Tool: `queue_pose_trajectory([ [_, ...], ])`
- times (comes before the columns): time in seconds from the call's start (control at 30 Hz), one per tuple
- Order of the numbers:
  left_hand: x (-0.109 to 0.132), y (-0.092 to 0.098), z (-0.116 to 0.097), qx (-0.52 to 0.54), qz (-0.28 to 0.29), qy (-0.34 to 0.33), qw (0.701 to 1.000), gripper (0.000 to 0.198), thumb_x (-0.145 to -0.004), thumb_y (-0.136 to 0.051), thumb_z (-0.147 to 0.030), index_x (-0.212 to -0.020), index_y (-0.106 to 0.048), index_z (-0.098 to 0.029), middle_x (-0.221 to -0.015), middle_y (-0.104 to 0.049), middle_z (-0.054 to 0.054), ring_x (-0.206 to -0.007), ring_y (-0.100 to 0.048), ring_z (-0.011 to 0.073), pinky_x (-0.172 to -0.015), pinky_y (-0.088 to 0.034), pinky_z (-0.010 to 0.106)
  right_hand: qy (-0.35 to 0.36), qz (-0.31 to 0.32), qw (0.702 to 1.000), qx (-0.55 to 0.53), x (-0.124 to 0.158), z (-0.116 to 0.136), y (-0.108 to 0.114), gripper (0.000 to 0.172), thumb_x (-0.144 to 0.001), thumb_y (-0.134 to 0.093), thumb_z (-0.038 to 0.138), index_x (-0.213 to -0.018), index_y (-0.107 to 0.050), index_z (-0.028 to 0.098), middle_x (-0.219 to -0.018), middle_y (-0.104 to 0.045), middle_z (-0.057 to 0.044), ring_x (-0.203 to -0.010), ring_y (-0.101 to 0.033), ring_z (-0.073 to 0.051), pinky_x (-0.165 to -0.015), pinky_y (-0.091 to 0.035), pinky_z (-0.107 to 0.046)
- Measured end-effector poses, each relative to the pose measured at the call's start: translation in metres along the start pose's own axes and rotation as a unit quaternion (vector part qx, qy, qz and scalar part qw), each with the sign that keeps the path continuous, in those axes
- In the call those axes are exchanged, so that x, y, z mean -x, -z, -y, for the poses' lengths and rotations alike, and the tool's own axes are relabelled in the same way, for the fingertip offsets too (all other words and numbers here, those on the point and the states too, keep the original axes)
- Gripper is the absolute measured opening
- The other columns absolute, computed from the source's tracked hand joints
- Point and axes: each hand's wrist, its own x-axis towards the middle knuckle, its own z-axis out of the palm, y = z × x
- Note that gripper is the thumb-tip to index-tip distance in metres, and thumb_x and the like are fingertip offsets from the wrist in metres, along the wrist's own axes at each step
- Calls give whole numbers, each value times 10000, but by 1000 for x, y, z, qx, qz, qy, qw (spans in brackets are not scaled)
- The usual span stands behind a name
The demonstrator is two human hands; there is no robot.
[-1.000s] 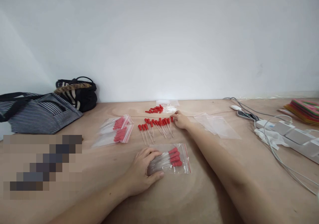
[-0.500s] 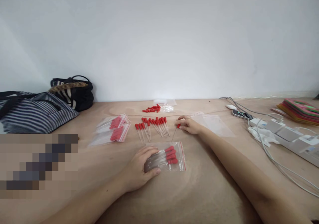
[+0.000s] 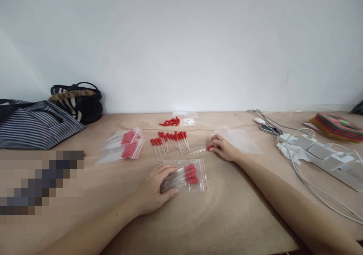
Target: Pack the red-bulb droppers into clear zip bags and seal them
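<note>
My left hand (image 3: 157, 188) holds the left end of a clear zip bag (image 3: 202, 187), thumb along the near side and fingers along the far side. Inside the bag lie several glass droppers with red rubber bulbs (image 3: 191, 173), bulbs toward the red-lined opening on the right. My right hand (image 3: 224, 148) pinches one dropper (image 3: 201, 150) by its red bulb, the glass tube pointing left and almost level with the table. Left of that dropper a group of loose droppers (image 3: 172, 137) lies fanned out, bulbs away from me.
Filled zip bags (image 3: 112, 147) lie to the left. Loose red bulbs (image 3: 171, 122) and glass tubes (image 3: 187, 122) sit near the wall. Flat clear bags (image 3: 242, 139) are beyond my right hand. A power strip (image 3: 334, 162) with cables stands right; a striped bag (image 3: 42, 126) stands left.
My right hand has moved slightly right and nearer, and the dropper in it has swung from steeply slanted to nearly level. My left hand keeps its hold on the bag. The whole view has shifted slightly.
</note>
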Motion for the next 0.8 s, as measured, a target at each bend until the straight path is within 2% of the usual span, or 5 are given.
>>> queue_pose_trajectory([
  [0.17,2,-1,1,-4,2,4,1000,449,-769,-534,-399,-1180,-438,-246,-1248,-472,51,-1183,-370,275,-975,-314,466,7,18,1000,-4,15,3,24,169,-810,-488,301,-827,-610,185,-836,-542,-61,-754,-510,-152,-688,-419,-277],
  [0.27,2,0,0,-5,4,0,1000,436,-771,-531,-385,-1172,-440,-240,-1240,-476,56,-1170,-384,272,-970,-318,463,4,41,999,-3,30,2,41,191,-810,-487,331,-805,-615,189,-808,-565,-56,-758,-518,-156,-700,-415,-286],
  [0.37,1,0,-1,-3,2,-12,1000,425,-776,-528,-379,-1167,-437,-240,-1233,-479,54,-1169,-383,262,-972,-316,452,-3,54,999,-4,39,2,49,206,-816,-474,343,-811,-618,196,-819,-574,-59,-769,-525,-162,-711,-419,-300],
  [0.6,1,-4,4,-3,-2,-2,1000,446,-774,-527,-398,-1182,-427,-249,-1252,-461,52,-1185,-363,269,-978,-306,460,30,74,997,-22,33,14,40,200,-826,-463,325,-822,-616,195,-820,-582,-72,-806,-525,-174,-731,-416,-309],
  [0.8,0,-5,6,2,-13,-11,1000,436,-769,-532,-393,-1171,-448,-248,-1230,-483,53,-1168,-384,275,-977,-306,463,73,93,992,-37,29,41,23,222,-844,-440,323,-851,-619,191,-836,-576,-71,-808,-532,-163,-735,-414,-294],
])
